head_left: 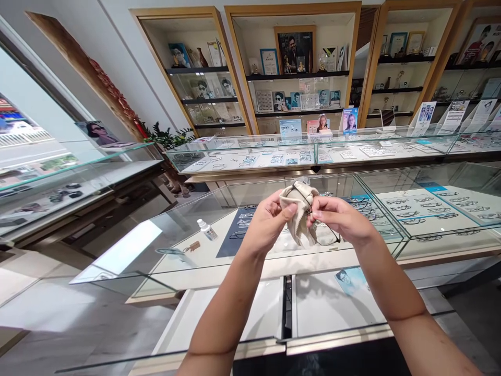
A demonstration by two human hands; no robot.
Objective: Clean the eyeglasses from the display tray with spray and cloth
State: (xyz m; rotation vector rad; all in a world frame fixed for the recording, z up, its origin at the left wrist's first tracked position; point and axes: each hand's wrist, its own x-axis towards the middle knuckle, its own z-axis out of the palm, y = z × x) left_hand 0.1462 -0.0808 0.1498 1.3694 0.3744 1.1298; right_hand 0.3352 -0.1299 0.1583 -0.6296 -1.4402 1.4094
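Note:
A pair of dark-framed glasses is held up above the glass counter. A beige cloth is wrapped over one of its lenses. My left hand pinches the cloth from the left, with the thumb across its front. My right hand grips the glasses frame near its middle, beside the cloth's right edge. One lens hangs uncovered below my right fingers. The part of the frame inside the cloth is mostly hidden.
On the glass counter, a white spray bottle stands left of my hands, near a small brown tag. Rows of glasses lie in the case at right. Open white drawers sit below my forearms.

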